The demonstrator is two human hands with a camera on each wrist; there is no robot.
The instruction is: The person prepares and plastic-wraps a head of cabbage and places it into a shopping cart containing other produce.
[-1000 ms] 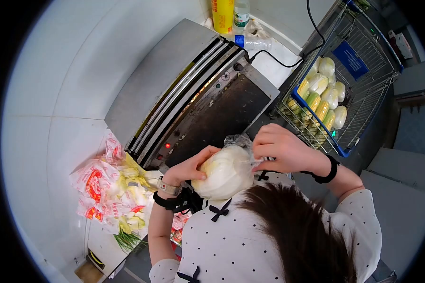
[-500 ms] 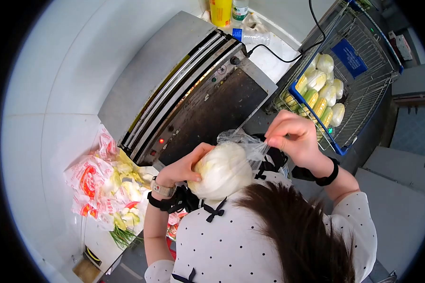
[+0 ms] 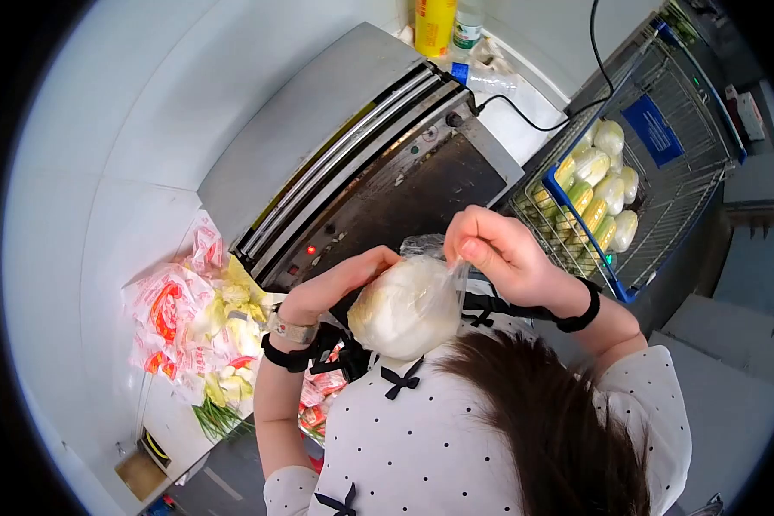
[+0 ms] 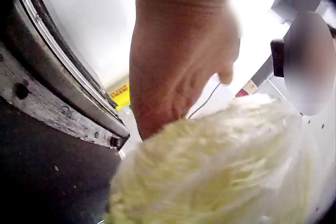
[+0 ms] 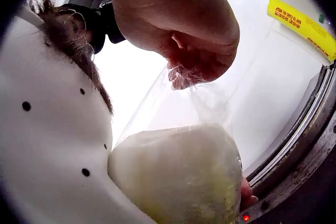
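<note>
Nearest the spotted shirt (image 3: 421, 447) lies a pale cabbage (image 3: 404, 318), in front of the chest and between the two hands. The left hand (image 3: 340, 279) is closed about its left and far side, in contact with it. The right hand (image 3: 507, 258) lies beyond its far right side, fingers pinched together on clear film (image 5: 210, 103); in the right wrist view this film runs taut from cabbage to fingertips. The left hand is thus the nearer; the cabbage lies toward the body and leftward from the right-hand pinch. Its long axis is foreshortened and cannot be told. Farther out stand a metal machine (image 3: 318, 112) and, to the right, a wire cart (image 3: 688, 176).
</note>
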